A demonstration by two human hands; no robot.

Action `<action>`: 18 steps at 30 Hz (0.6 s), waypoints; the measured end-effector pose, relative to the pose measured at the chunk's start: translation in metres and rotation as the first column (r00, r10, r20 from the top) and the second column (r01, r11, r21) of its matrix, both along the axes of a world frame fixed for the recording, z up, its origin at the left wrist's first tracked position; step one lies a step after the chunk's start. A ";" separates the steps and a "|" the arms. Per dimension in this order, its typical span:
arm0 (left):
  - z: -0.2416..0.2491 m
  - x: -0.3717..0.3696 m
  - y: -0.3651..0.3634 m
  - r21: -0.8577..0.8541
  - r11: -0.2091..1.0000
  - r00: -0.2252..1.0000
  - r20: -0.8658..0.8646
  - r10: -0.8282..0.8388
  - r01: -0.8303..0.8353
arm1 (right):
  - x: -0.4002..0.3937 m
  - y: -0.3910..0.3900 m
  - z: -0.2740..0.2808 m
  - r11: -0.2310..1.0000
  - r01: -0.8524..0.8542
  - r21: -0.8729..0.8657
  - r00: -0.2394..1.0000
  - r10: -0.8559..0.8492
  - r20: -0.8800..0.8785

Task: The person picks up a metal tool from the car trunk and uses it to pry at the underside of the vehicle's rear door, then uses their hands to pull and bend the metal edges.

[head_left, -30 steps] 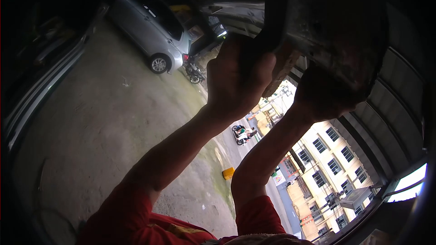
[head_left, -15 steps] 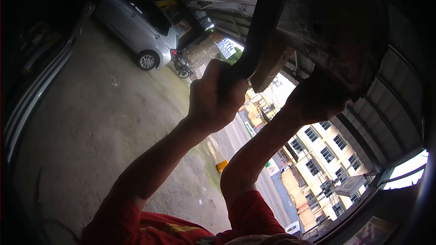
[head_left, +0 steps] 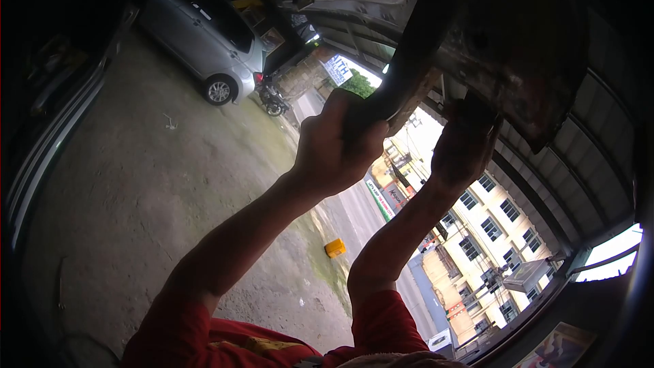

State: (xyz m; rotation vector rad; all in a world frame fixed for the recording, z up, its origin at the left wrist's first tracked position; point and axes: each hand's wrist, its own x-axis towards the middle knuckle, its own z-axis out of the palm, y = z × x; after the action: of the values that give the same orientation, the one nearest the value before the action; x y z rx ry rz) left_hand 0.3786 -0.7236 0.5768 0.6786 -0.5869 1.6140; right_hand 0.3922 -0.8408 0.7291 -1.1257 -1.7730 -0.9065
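head view: looking up at a dark, rusty metal underside point(head_left: 518, 61) overhead.
left hand point(head_left: 340, 146): grip closed tight around a long dark metal bar point(head_left: 409, 61) that slants up to the underside.
right hand point(head_left: 463, 146): fingers raised against the rusty edge; cannot tell whether they clasp anything.
background: silver car point(head_left: 201, 37), small yellow block point(head_left: 334, 248) on concrete floor point(head_left: 157, 184).

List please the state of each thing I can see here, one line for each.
left hand: raised, closed around the dark bar
dark bar: slanted, gripped at its lower end
right hand: raised, touching the rusty underside
rusty underside: overhead, corroded
silver car: parked
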 end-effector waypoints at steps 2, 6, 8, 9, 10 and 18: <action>0.002 0.000 0.001 0.000 1.000 1.000 -0.003 0.018 -0.018 | -0.001 0.004 -0.003 0.991 -0.110 -0.077 0.994 0.111 0.017; 0.000 0.005 -0.005 -0.009 0.998 0.997 -0.054 0.061 -0.061 | -0.014 -0.004 0.001 0.902 0.331 0.276 0.828 -0.418 0.373; 0.000 0.008 -0.006 -0.019 0.997 0.994 -0.078 0.075 -0.077 | -0.015 -0.009 0.004 0.701 0.512 0.497 0.433 -0.710 0.555; 0.000 0.010 -0.007 -0.036 0.998 0.996 -0.065 0.055 -0.058 | -0.014 -0.011 0.005 0.683 0.521 0.512 0.401 -0.726 0.559; 0.001 0.012 -0.009 -0.051 0.998 0.998 -0.051 0.035 -0.037 | -0.014 -0.013 0.005 0.663 0.530 0.529 0.368 -0.742 0.561; 0.005 0.012 -0.007 -0.122 0.991 0.998 0.031 0.055 -0.050 | -0.013 -0.002 0.006 0.770 0.413 0.486 0.610 -0.630 0.480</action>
State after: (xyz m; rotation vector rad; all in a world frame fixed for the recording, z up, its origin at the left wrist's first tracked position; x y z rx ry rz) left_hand 0.3903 -0.7310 0.5816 0.5816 -0.4957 1.6986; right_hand 0.3791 -0.8427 0.7348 -1.2308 -1.6705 -2.0798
